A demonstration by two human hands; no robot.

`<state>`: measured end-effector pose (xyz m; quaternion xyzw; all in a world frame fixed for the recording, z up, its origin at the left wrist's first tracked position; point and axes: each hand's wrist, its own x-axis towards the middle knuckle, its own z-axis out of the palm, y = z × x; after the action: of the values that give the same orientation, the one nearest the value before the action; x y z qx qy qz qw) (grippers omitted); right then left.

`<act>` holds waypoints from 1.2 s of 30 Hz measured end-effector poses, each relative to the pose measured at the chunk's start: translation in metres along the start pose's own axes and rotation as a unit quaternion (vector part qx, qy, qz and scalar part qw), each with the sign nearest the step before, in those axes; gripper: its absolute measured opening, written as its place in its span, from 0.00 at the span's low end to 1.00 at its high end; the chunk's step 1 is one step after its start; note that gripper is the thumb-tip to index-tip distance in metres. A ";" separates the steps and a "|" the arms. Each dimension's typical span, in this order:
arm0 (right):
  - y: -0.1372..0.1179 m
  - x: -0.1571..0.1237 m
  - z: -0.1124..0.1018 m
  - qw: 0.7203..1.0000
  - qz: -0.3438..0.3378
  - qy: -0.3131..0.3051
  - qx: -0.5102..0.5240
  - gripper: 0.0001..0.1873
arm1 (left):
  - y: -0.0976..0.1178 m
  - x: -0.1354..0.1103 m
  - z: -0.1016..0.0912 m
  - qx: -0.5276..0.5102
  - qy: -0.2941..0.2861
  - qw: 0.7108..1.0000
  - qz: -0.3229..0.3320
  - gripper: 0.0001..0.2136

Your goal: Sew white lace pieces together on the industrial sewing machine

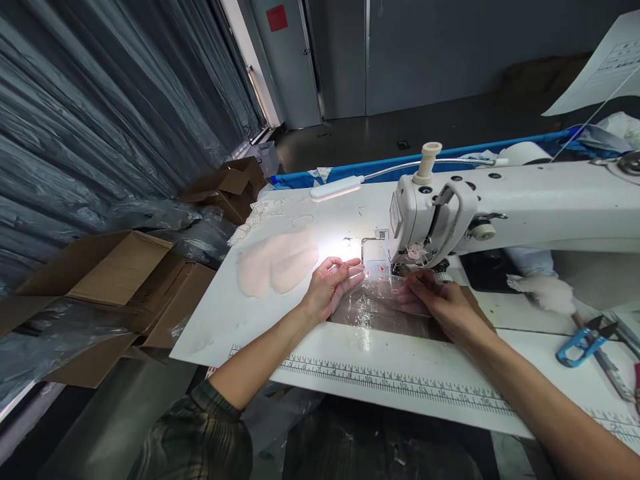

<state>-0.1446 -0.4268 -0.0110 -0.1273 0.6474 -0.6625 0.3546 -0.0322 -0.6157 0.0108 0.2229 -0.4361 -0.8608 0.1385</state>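
A clear, shiny plastic sheet (367,312) with small red marks along its far edge lies in front of the white sewing machine (425,213). On its left side, my left hand (334,285) has the thumb and fingers closed at the plastic's edge. Opposite it, my right hand (440,299) pinches the plastic close to the presser foot area, fingertips partly hidden behind the film. A brown patch (425,327) shows beneath the sheet. The needle itself cannot be made out.
Pale pink fabric pieces (277,263) and lace (260,217) lie on the table's left. A lamp (337,189) shines over the stitching area. Blue thread snips (583,341) rest at the right. A printed ruler (380,380) runs along the front edge; cardboard boxes (120,280) stand at left.
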 end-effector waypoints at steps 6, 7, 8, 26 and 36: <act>0.002 0.000 0.004 0.999 0.007 0.030 0.017 0.20 | 0.000 0.001 0.001 -0.003 0.001 1.000 -0.008 0.15; 0.002 0.000 0.004 0.999 0.008 0.031 0.015 0.20 | -0.001 0.001 0.001 0.001 0.002 1.000 -0.008 0.15; 0.002 0.001 0.005 0.999 0.009 0.030 0.011 0.20 | -0.001 0.001 0.001 0.006 0.003 1.000 -0.006 0.15; -0.009 -0.054 0.013 0.962 0.064 -0.241 -0.113 0.17 | -0.011 -0.061 0.044 0.527 -0.399 0.617 0.427 0.10; -0.026 -0.052 -0.019 0.836 0.159 -0.498 -0.167 0.16 | 0.017 -0.051 0.013 0.536 -0.449 0.700 0.145 0.14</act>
<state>-0.1273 -0.3820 0.0265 -0.3929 0.4954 -0.3262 0.7027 0.0060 -0.5948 0.0447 -0.2197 -0.8612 -0.4488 -0.0932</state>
